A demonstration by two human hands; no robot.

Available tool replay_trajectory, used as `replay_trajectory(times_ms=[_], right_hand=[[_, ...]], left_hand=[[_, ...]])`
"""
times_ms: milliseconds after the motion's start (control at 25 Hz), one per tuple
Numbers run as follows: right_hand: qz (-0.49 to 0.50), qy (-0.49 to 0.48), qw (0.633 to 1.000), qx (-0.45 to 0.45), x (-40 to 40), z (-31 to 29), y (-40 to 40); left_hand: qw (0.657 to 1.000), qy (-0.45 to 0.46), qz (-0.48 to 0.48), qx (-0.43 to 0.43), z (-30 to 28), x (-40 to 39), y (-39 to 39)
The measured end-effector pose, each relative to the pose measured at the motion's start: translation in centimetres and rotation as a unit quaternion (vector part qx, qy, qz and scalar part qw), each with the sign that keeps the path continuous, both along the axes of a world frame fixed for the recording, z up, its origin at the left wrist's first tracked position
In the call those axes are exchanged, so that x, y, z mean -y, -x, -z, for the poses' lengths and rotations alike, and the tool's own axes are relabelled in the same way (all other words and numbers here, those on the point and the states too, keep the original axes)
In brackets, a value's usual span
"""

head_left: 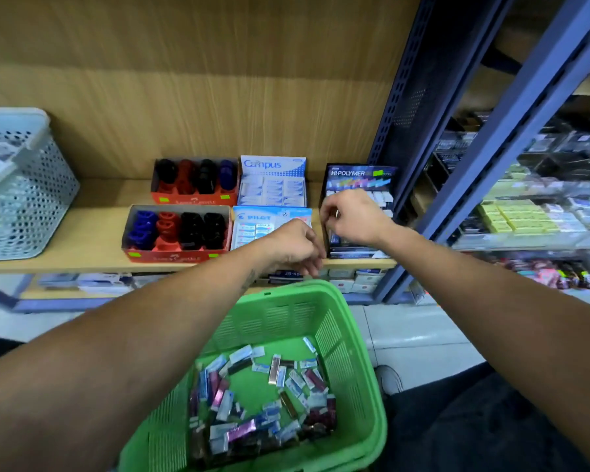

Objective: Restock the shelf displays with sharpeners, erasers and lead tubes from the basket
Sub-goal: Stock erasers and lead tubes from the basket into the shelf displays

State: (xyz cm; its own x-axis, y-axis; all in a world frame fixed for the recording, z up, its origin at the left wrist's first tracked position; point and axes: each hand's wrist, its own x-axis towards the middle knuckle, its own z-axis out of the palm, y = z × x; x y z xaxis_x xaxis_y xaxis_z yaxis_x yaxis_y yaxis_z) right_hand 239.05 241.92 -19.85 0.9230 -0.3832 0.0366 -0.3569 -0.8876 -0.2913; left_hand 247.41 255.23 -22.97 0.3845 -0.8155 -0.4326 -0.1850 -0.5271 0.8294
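Note:
A green basket [361, 338] below me holds several loose erasers and lead tubes [273, 400]. On the wooden shelf [92, 212] stand two red sharpener boxes [176, 233], a Campus eraser box [273, 185], a Pilot eraser box [252, 226] and a dark Hi-Polymer lead display [360, 178]. My right hand [351, 216] is curled over the lead display's front rows, pinching something small that I cannot make out. My left hand [293, 247] hangs at the shelf's front edge beside the Pilot box with fingers curled downward; what it holds, if anything, is hidden.
A white perforated basket [24, 199] sits on the shelf at the left. A blue metal upright [399, 131] bounds the shelf on the right, with more stocked shelves [525, 216] beyond. A lower shelf with boxes [355, 281] lies behind the green basket.

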Motion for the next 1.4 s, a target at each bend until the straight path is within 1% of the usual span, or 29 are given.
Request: replay_trajectory(times_ms=[40,120,200,280,320,360,440,560,680,800,880,1000,1080,1160,1280,1400], right_hand=[[-0.042,-0.04,0.998,0.001,-2.7,1.0,0.4],[-0.09,-0.082,0.992,-0.034,-7.3,3.4,1.2],[-0.109,-0.077,0.983,-0.126,-10.3,7.1,2.0],[-0.103,-0.058,0.963,-0.241,-11.9,11.5,2.8],[-0.09,-0.058,0.951,-0.292,-12.5,13.7,3.4],[-0.075,-0.057,0.94,-0.329,-12.9,15.7,4.0],[-0.041,-0.067,0.93,-0.36,-13.3,18.6,4.7],[-0.008,-0.099,0.924,-0.369,-13.8,21.7,4.6],[0.001,-0.119,0.929,-0.35,-14.9,24.6,4.0],[0.031,-0.124,0.941,-0.314,-16.3,26.9,3.7],[0.041,-0.118,0.952,-0.28,-17.2,27.8,3.4],[0.015,-0.138,0.959,-0.248,-18.4,29.3,2.5],[0.014,-0.133,0.959,-0.25,-19.0,30.0,1.7],[0.017,-0.116,0.959,-0.258,-19.5,30.6,1.3],[0.023,-0.124,0.956,-0.265,-19.8,31.0,1.1],[0.022,-0.105,0.958,-0.267,-19.9,31.1,0.8]], left_hand=[[1.0,-0.022,0.016,-0.014,0.7,-2.0,0.6],[0.994,-0.087,0.069,-0.02,2.9,-5.9,1.2],[0.975,-0.176,0.134,-0.003,6.1,-9.5,1.4],[0.951,-0.248,0.176,0.052,9.2,-12.2,1.3],[0.943,-0.264,0.186,0.082,10.6,-13.3,1.3],[0.938,-0.272,0.187,0.108,11.9,-14.2,1.3],[0.933,-0.278,0.176,0.144,14.0,-15.3,1.3],[0.923,-0.285,0.167,0.195,17.1,-15.6,1.2],[0.926,-0.267,0.143,0.225,20.4,-15.2,1.1],[0.921,-0.277,0.096,0.257,22.9,-15.2,1.5],[0.909,-0.31,0.069,0.271,24.2,-15.8,1.8],[0.903,-0.352,0.023,0.247,25.7,-16.6,1.6],[0.911,-0.345,0.005,0.226,26.7,-17.0,1.2],[0.919,-0.324,0.002,0.222,27.2,-17.1,0.8],[0.927,-0.31,0.0,0.21,27.7,-17.0,0.9],[0.928,-0.318,0.035,0.193,28.7,-16.6,1.5]])
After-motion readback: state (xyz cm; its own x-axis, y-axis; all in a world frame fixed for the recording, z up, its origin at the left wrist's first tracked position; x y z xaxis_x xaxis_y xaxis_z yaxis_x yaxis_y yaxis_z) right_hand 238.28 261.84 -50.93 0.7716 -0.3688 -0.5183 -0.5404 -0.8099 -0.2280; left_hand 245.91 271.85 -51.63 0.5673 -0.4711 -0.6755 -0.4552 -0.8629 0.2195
